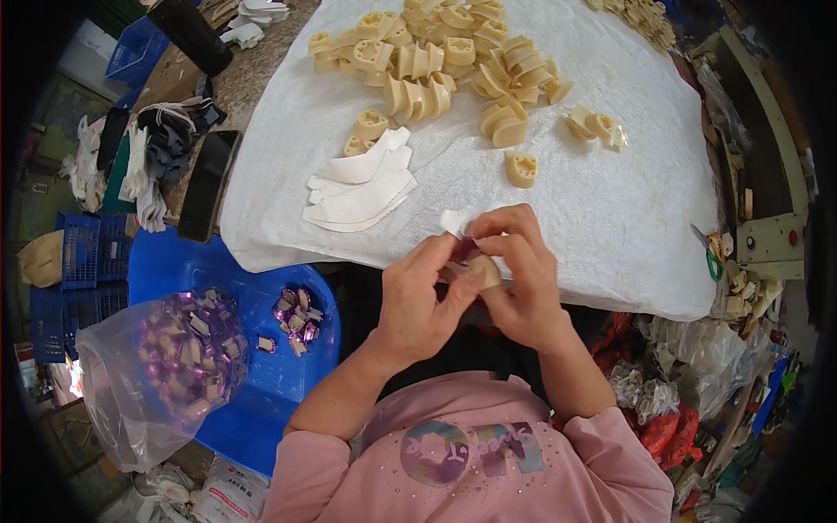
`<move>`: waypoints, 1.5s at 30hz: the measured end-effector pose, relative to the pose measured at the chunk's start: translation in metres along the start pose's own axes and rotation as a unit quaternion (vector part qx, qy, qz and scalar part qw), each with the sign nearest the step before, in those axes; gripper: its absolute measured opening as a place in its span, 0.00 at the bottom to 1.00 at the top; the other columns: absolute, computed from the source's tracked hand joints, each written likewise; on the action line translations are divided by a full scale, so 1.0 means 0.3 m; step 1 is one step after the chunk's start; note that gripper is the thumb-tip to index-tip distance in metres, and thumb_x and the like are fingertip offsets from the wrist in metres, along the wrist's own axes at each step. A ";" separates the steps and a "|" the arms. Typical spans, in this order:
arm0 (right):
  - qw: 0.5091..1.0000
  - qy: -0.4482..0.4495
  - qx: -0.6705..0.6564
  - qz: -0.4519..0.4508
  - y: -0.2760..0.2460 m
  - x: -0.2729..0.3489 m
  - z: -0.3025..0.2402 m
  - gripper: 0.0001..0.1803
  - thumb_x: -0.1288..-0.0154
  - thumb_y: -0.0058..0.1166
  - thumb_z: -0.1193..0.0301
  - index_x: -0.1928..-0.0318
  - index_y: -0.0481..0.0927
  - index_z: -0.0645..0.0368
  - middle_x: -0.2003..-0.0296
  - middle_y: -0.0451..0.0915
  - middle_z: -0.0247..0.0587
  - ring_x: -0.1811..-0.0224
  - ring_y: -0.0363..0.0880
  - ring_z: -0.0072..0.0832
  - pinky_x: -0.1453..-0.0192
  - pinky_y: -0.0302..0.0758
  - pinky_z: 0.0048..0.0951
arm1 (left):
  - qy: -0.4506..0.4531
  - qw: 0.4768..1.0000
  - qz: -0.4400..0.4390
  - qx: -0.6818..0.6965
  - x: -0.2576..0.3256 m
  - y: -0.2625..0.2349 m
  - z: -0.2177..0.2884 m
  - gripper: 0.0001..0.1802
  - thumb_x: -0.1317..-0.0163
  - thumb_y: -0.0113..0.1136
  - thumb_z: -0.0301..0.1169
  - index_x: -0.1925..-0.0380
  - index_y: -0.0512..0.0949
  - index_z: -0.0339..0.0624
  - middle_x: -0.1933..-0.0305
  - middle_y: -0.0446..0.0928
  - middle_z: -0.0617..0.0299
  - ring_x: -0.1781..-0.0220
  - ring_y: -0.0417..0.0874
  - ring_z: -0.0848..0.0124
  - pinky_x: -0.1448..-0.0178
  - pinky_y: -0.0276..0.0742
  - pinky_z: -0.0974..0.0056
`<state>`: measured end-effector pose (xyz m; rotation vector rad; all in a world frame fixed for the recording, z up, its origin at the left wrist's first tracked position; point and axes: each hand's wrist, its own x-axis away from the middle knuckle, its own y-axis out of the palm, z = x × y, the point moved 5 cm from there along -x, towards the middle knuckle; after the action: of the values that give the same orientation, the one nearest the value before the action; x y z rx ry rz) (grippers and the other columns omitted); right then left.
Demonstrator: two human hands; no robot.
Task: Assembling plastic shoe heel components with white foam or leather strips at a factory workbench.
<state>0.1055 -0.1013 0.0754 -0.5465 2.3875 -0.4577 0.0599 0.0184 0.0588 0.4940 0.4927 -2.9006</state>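
Two hands are meeting over the near edge of the counter (270, 65), and between them is sitting one small cream plastic piece (485, 270), pinched from both sides just above the person's lap. The left hand (418, 301) is curling its thumb and fingers in against the piece from the left, fingertips pressing at it, while the right hand (521, 279) is folding over the top, its fingers closing on the piece and on a white strip (455, 221) that is poking up past the knuckles. Something dark purple is showing between the fingertips, too hidden to tell what it is. Just beyond the hands, the white sheet (610, 209) is covering the counter, and on it a stack of white curved strips (362, 187) is lying to the left, with a lone cream piece (520, 168) sitting apart from a big heap of cream pieces (440, 65) further back. Off to the person's left, a blue plastic stool (261, 375) is carrying a small cluster of purple-wrapped pieces (296, 318), and beside it a clear bag of purple pieces (166, 366) is bulging. A dark phone (207, 185) is resting on the counter's left edge, and green-handled scissors (711, 253) are lying at the right.
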 end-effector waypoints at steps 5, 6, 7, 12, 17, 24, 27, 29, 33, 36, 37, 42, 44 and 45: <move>0.999 -0.027 0.018 -0.021 0.017 0.003 -0.005 0.14 0.53 0.55 0.84 0.64 0.70 0.62 0.60 0.72 0.45 0.60 0.68 0.42 0.57 0.68 0.36 | -0.203 0.959 0.039 0.191 0.018 0.030 -0.106 0.13 0.33 0.49 0.31 0.68 0.75 0.31 0.78 0.75 0.63 0.76 0.72 0.82 0.72 0.69 0.72; 0.999 -0.027 0.014 -0.024 0.017 0.007 0.000 0.14 0.53 0.56 0.84 0.64 0.70 0.62 0.60 0.72 0.45 0.60 0.68 0.42 0.56 0.68 0.36 | -0.203 0.959 0.048 0.191 0.012 0.031 -0.101 0.13 0.32 0.48 0.31 0.69 0.75 0.31 0.79 0.74 0.64 0.77 0.71 0.82 0.72 0.68 0.73; 0.999 -0.025 0.017 -0.021 0.012 0.011 0.004 0.14 0.53 0.56 0.84 0.64 0.70 0.62 0.60 0.72 0.45 0.60 0.68 0.42 0.56 0.68 0.36 | -0.202 0.959 0.044 0.192 0.006 0.037 -0.100 0.13 0.32 0.48 0.31 0.69 0.75 0.31 0.79 0.74 0.64 0.77 0.71 0.82 0.72 0.68 0.73; 1.000 -0.001 -0.021 -0.009 0.007 0.043 0.037 0.11 0.50 0.52 0.84 0.65 0.70 0.63 0.60 0.73 0.45 0.62 0.70 0.38 0.58 0.69 0.35 | -0.230 0.966 0.026 0.119 0.017 0.031 -0.123 0.12 0.34 0.51 0.28 0.69 0.78 0.30 0.75 0.77 0.63 0.74 0.75 0.81 0.70 0.71 0.76; 0.854 0.244 -0.397 0.230 -0.038 0.144 0.157 0.06 0.43 0.49 0.80 0.64 0.72 0.62 0.57 0.75 0.42 0.56 0.73 0.29 0.50 0.71 0.31 | -0.156 0.977 0.136 0.056 -0.003 0.016 -0.135 0.10 0.38 0.53 0.26 0.75 0.78 0.31 0.79 0.79 0.63 0.78 0.73 0.81 0.73 0.68 0.73; 0.798 0.205 -0.495 0.274 -0.259 0.233 0.250 0.08 0.38 0.46 0.71 0.62 0.74 0.63 0.56 0.77 0.47 0.50 0.74 0.35 0.39 0.66 0.40 | 0.032 0.965 0.221 -0.139 -0.030 -0.037 -0.113 0.01 0.48 0.58 0.19 0.74 0.76 0.32 0.79 0.73 0.53 0.78 0.74 0.65 0.73 0.69 0.64; 0.805 0.181 -0.480 0.298 -0.311 0.228 0.230 0.08 0.38 0.46 0.72 0.62 0.74 0.63 0.56 0.78 0.46 0.50 0.74 0.34 0.40 0.66 0.40 | 0.039 0.937 0.260 -0.229 -0.025 -0.088 -0.136 0.06 0.53 0.58 0.17 0.73 0.76 0.33 0.77 0.71 0.53 0.75 0.73 0.56 0.70 0.69 0.59; 0.819 0.152 -0.465 0.299 -0.358 0.218 0.209 0.08 0.39 0.47 0.72 0.61 0.74 0.62 0.58 0.78 0.45 0.51 0.74 0.34 0.40 0.65 0.40 | 0.070 0.926 0.219 -0.299 -0.035 -0.100 -0.128 0.14 0.57 0.59 0.16 0.67 0.78 0.36 0.71 0.73 0.54 0.66 0.74 0.57 0.60 0.71 0.57; 0.835 0.128 -0.451 0.288 -0.308 0.185 0.167 0.09 0.38 0.45 0.70 0.61 0.71 0.62 0.57 0.75 0.44 0.52 0.73 0.32 0.43 0.67 0.35 | 0.035 0.942 0.189 -0.275 -0.034 -0.136 -0.173 0.17 0.56 0.58 0.13 0.64 0.78 0.39 0.62 0.73 0.54 0.58 0.75 0.57 0.54 0.72 0.59; 0.825 0.135 -0.497 0.233 -0.278 0.154 0.165 0.07 0.38 0.45 0.70 0.63 0.70 0.61 0.57 0.75 0.45 0.53 0.73 0.32 0.44 0.67 0.35 | 0.059 0.932 0.102 -0.343 -0.047 -0.151 -0.171 0.11 0.49 0.59 0.18 0.65 0.81 0.39 0.60 0.75 0.54 0.58 0.74 0.57 0.53 0.71 0.61; 0.805 0.163 -0.509 0.258 -0.271 0.165 0.185 0.07 0.38 0.45 0.70 0.64 0.70 0.61 0.58 0.75 0.45 0.54 0.73 0.33 0.45 0.68 0.36 | 0.044 0.932 0.086 -0.350 -0.045 -0.155 -0.162 0.15 0.48 0.55 0.16 0.60 0.81 0.41 0.56 0.75 0.54 0.55 0.73 0.57 0.51 0.70 0.61; 0.778 0.178 -0.566 0.207 -0.213 0.148 0.172 0.07 0.39 0.45 0.69 0.64 0.69 0.60 0.57 0.73 0.45 0.55 0.72 0.34 0.46 0.67 0.37 | 0.077 0.949 0.102 -0.289 -0.031 -0.114 -0.037 0.21 0.51 0.59 0.19 0.53 0.77 0.37 0.55 0.70 0.51 0.55 0.71 0.59 0.51 0.68 0.61; 0.765 0.186 -0.578 0.215 -0.191 0.143 0.168 0.08 0.38 0.45 0.69 0.63 0.69 0.60 0.57 0.73 0.45 0.55 0.72 0.34 0.46 0.67 0.37 | 0.101 0.961 0.082 -0.243 -0.008 -0.040 0.002 0.23 0.53 0.61 0.20 0.52 0.77 0.36 0.56 0.70 0.51 0.56 0.72 0.59 0.54 0.69 0.61; 0.750 0.196 -0.591 0.223 -0.184 0.141 0.170 0.08 0.38 0.46 0.68 0.63 0.69 0.60 0.57 0.73 0.45 0.56 0.72 0.34 0.47 0.67 0.37 | 0.123 0.971 0.060 -0.198 -0.002 0.009 0.024 0.25 0.55 0.64 0.21 0.51 0.76 0.36 0.57 0.69 0.51 0.57 0.73 0.59 0.56 0.71 0.62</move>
<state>0.1236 -0.1785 0.0413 -0.3439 2.8470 1.3913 0.0590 0.0133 0.0645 0.7873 1.0122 -2.5409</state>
